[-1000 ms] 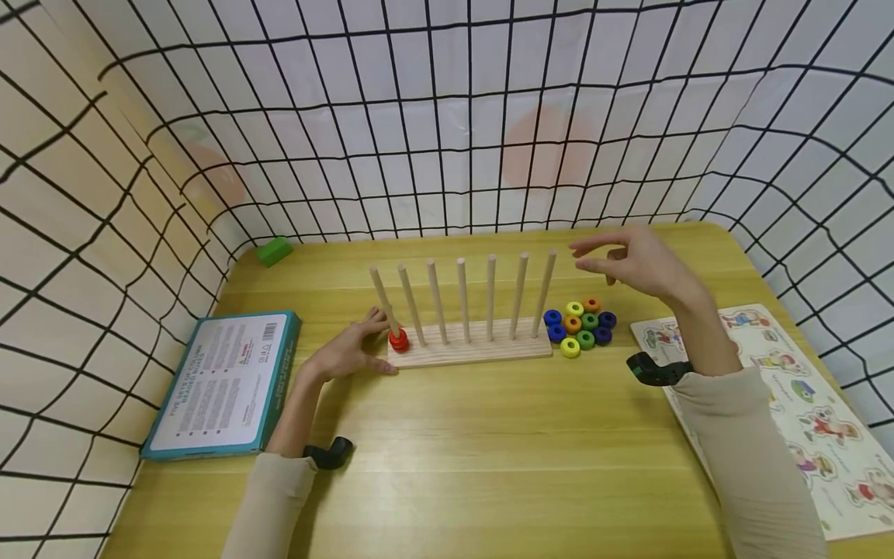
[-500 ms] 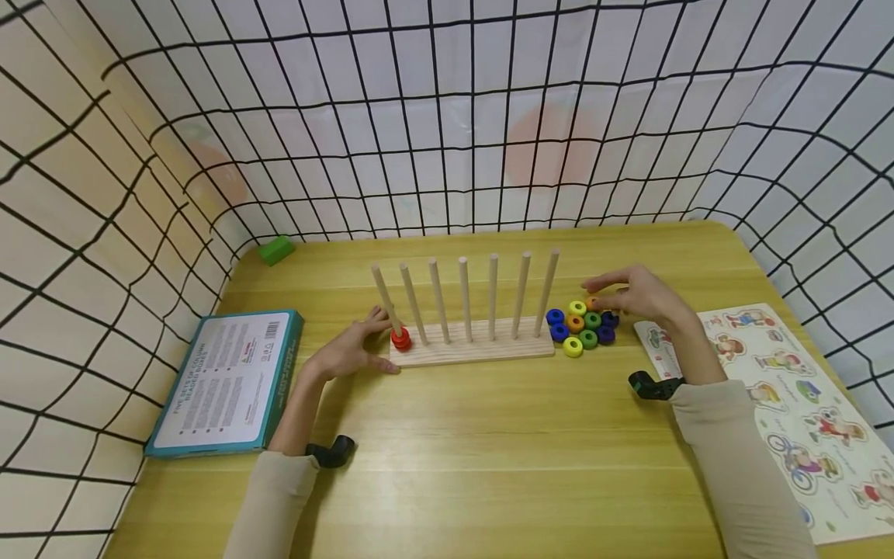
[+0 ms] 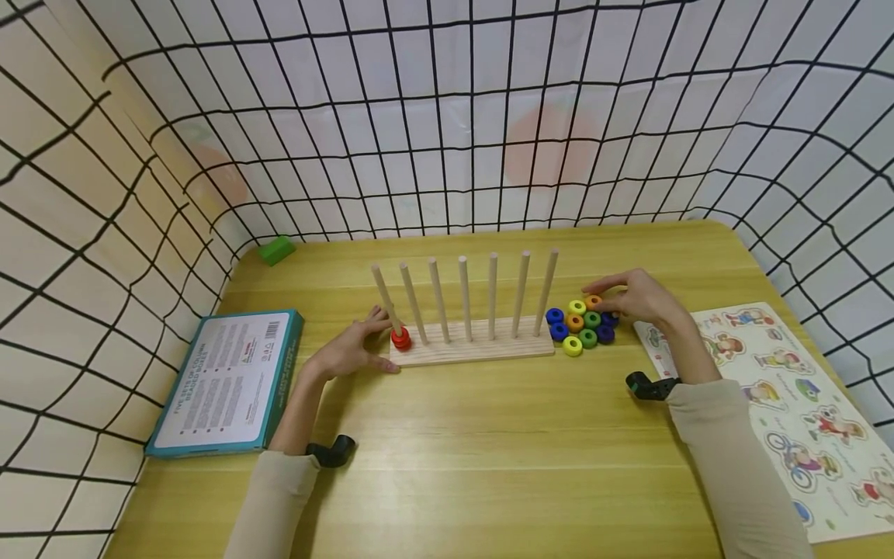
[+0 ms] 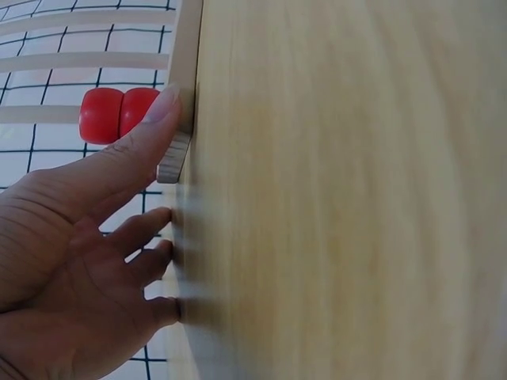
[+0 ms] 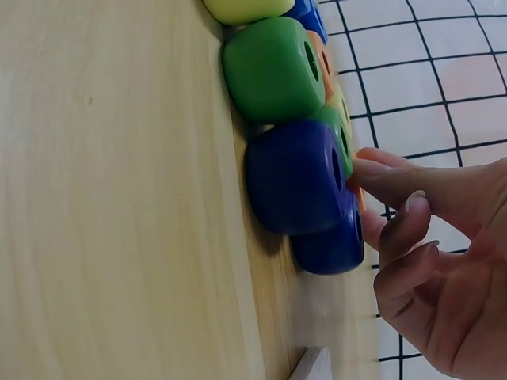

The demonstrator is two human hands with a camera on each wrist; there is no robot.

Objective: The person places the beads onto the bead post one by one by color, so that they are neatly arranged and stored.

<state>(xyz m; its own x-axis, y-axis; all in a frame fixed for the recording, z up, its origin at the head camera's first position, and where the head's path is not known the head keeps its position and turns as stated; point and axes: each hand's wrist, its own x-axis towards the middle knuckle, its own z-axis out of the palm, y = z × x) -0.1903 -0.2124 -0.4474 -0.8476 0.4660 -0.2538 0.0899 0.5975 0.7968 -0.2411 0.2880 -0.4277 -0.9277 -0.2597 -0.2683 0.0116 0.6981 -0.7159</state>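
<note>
My left hand [image 3: 352, 349] rests at the left end of a wooden peg stand [image 3: 475, 352]. Its thumb lies along the front corner, and the other fingers spread on the table beyond the end, as the left wrist view shows. Two red beads [image 4: 101, 115] sit stacked on the leftmost peg. At the right end of the stand lies a cluster of beads. There my right hand [image 3: 646, 296] pinches an orange bead [image 3: 593, 303] at the back between thumb and forefinger, its other fingers curled. Dark blue beads [image 5: 295, 176] and a green bead [image 5: 273, 70] are close below the thumb.
Yellow beads [image 3: 573, 346] and other blue ones [image 3: 558, 332] lie beside the stand. A boxed set [image 3: 216, 380] is on the left, a green block [image 3: 276, 250] at the back left. A picture board [image 3: 789, 388] lies under the right forearm. Black netting [image 3: 471, 147] surrounds the table.
My right hand has come down from above the table behind the beads to the orange bead and taken hold of it. The left hand has stayed at the stand.
</note>
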